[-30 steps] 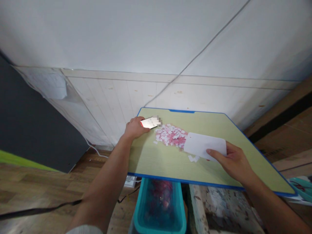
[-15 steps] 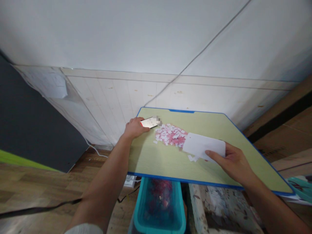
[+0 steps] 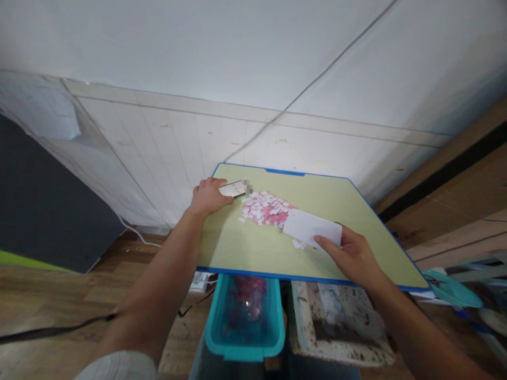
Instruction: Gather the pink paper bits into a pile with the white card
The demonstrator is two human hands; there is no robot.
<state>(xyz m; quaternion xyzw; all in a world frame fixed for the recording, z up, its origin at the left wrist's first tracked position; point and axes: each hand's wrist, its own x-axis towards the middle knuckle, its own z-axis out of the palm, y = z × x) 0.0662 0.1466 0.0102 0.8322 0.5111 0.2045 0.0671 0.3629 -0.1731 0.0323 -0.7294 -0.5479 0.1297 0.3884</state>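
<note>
My left hand (image 3: 209, 197) is closed on the near end of a smartphone (image 3: 233, 189) with a lit pale screen, at the board's far left. A blurred patch covers the phone's right end. My right hand (image 3: 352, 250) grips a flat white rectangular card (image 3: 311, 228), thumb on top and fingers underneath. The card's left edge meets a heap of small pink and white paper pieces (image 3: 265, 208). A few loose white scraps (image 3: 299, 244) lie just below the card. All this is on a pale yellow board (image 3: 245, 248) with a blue rim.
Below the board's near edge stands a turquoise bin (image 3: 245, 351) with reddish contents, beside a stained white foam box (image 3: 344, 348). A white wall (image 3: 198, 47) rises behind. Cardboard (image 3: 447, 211) leans at right, near a turquoise basin (image 3: 453, 289). A dark panel (image 3: 47, 206) stands left.
The view has shifted, so the board and both hands appear farther left and slightly higher. Both hands keep their holds; the card and heap look much the same relative to each other.
</note>
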